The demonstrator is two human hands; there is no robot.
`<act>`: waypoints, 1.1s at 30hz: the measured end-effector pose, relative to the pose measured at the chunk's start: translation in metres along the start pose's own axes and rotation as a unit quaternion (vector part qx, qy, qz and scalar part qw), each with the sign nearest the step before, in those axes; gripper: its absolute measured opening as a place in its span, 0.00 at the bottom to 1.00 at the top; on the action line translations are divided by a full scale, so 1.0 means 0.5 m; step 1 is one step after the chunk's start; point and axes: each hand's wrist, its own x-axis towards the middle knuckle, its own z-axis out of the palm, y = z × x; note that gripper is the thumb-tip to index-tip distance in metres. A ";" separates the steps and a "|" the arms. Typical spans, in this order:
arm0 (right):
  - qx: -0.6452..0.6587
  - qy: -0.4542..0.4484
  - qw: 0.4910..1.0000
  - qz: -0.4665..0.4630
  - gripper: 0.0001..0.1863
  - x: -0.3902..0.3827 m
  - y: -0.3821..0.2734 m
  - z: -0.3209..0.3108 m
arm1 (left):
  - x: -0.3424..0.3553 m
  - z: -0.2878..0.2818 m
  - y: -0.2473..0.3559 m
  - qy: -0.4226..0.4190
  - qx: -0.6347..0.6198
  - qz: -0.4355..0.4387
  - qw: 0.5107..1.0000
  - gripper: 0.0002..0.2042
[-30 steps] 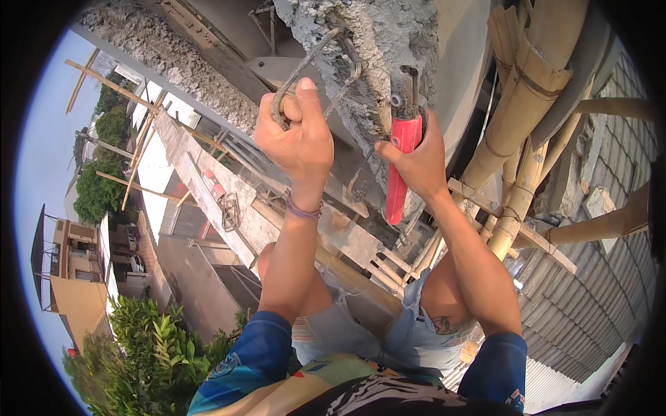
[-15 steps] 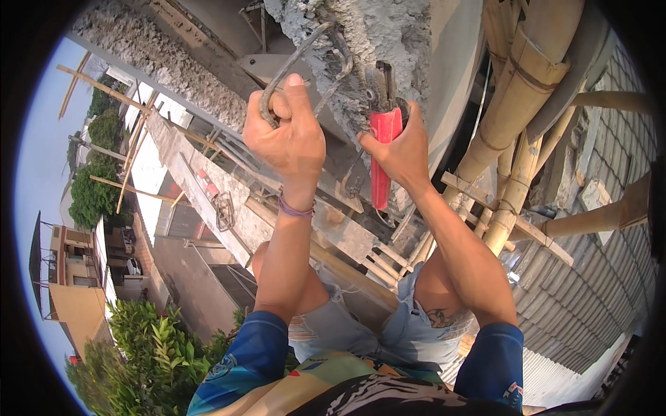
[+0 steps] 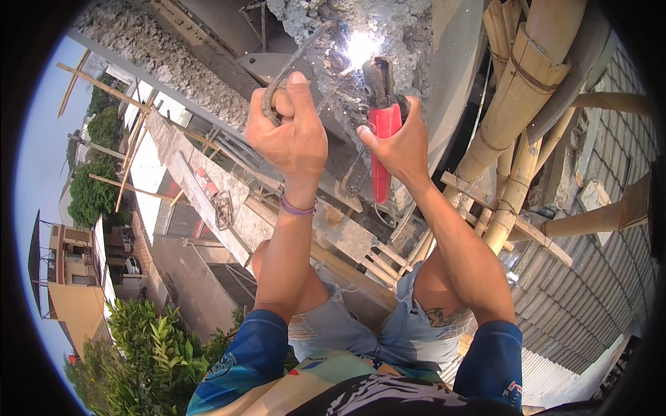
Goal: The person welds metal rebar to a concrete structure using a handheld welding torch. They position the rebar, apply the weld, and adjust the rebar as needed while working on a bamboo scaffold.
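My left hand is closed around the end of a bent steel rod, which reaches up to the rough concrete. In my right hand is a red-handled welding electrode holder, its dark jaws pointing away from me. Just beyond those jaws, a bright white-blue welding arc burns against the concrete, with small sparks around it. Glare hides the electrode tip and the exact spot where it meets the metal.
Bamboo scaffold poles rise at the right, above a grey tiled roof. A plank at the left carries a red object and a wire-like metal piece. Street and trees lie far below.
A bright arc with sparks has appeared at the concrete. The electrode holder has shifted slightly upward in my right hand's grip. My left hand stays nearly still on the rod.
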 end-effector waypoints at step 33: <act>-0.010 -0.003 1.000 -0.009 0.39 0.007 0.000 -0.003 | -0.002 0.006 0.004 0.009 -0.019 -0.006 1.000 0.18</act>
